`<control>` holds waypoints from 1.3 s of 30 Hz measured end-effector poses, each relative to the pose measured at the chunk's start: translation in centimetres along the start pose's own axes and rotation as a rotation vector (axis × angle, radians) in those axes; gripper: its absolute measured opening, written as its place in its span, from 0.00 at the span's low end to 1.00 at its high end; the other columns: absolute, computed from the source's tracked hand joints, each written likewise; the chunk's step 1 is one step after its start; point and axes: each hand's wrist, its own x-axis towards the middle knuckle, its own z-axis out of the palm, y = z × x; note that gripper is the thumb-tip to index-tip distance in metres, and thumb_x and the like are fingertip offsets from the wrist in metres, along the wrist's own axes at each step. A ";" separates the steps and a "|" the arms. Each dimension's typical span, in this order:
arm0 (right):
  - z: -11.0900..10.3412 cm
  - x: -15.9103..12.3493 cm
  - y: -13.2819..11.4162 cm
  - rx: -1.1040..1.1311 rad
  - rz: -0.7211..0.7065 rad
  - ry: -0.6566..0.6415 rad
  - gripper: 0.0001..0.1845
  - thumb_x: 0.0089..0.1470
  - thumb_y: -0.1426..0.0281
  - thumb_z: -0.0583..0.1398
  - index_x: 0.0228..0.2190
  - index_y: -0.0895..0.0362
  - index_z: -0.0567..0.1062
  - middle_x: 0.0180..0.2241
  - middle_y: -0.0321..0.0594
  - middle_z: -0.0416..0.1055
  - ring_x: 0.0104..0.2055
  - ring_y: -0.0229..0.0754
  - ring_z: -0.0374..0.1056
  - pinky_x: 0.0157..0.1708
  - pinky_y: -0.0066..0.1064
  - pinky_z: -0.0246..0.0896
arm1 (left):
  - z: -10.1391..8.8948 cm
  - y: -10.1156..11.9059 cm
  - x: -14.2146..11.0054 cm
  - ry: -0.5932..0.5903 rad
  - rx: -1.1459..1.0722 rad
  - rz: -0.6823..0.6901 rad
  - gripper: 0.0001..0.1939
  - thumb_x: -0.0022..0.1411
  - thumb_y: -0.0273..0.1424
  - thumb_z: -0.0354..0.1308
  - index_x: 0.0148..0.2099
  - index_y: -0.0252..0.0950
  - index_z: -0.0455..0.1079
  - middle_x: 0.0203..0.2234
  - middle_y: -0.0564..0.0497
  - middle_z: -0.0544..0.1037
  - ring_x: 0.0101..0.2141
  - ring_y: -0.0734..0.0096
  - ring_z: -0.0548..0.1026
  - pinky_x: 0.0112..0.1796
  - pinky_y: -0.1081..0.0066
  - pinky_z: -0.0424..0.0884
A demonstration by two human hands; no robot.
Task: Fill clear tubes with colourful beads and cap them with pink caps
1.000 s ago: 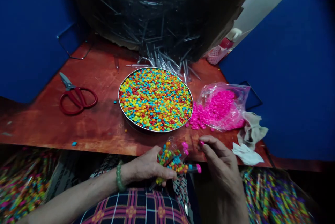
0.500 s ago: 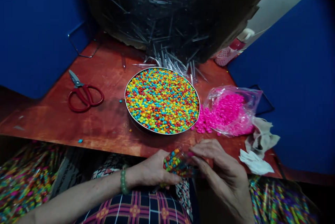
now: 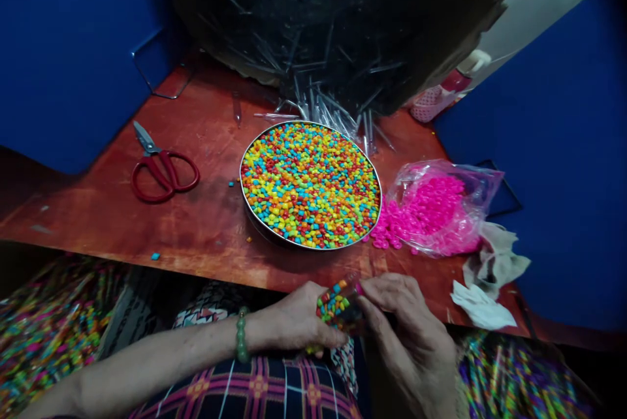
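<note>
My left hand [image 3: 300,316], a green bead bracelet at its wrist, is closed around several clear plastic tubes [image 3: 334,305] partly filled with colourful candies. The fingers of my right hand [image 3: 416,334] pinch a small pink cap [image 3: 359,288] at the open ends of these tubes; most of the cap is hidden by the fingertips. Both hands are just below the table's front edge, over my lap. Beyond them stands a round metal bowl [image 3: 274,236] heaped with small red, yellow, green, blue and orange candies [image 3: 308,184].
Pink caps [image 3: 434,203] spill from a clear bag right of the bowl. Red-handled scissors [image 3: 164,174] lie at left. A box of empty tubes [image 3: 318,34] opens behind the bowl. Crumpled tissue [image 3: 482,307] sits at right. Filled tubes [image 3: 49,321] are heaped at lower left, with more at lower right.
The whole view has shifted slightly, so things appear a little further right. My right hand has drawn its fingers in closer around the tube ends; the left keeps its grip.
</note>
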 end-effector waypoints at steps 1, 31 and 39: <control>0.2 -0.2 0.1 -0.008 -0.002 0.020 0.14 0.53 0.82 0.61 0.39 0.54 0.73 0.34 0.38 0.71 0.41 0.40 0.64 0.41 0.36 0.63 | 0.0 0.0 0.0 0.001 0.003 -0.006 0.10 0.45 0.32 0.60 0.30 0.33 0.64 0.20 0.56 0.66 0.19 0.78 0.62 0.22 0.74 0.64; -2.5 2.7 10.7 -0.276 0.488 0.121 0.15 0.51 0.60 0.60 0.33 0.58 0.77 0.35 0.45 0.75 0.39 0.48 0.69 0.44 0.41 0.62 | -0.3 1.9 1.0 -0.096 -0.023 0.119 0.08 0.51 0.29 0.59 0.32 0.33 0.62 0.19 0.59 0.64 0.19 0.83 0.60 0.21 0.80 0.58; -1.1 3.0 12.2 -0.457 0.412 0.053 0.16 0.53 0.61 0.56 0.31 0.60 0.76 0.32 0.46 0.72 0.37 0.49 0.67 0.40 0.40 0.60 | -1.0 1.8 0.7 -0.120 -0.068 0.108 0.13 0.51 0.35 0.64 0.33 0.31 0.67 0.21 0.56 0.68 0.20 0.81 0.65 0.22 0.79 0.62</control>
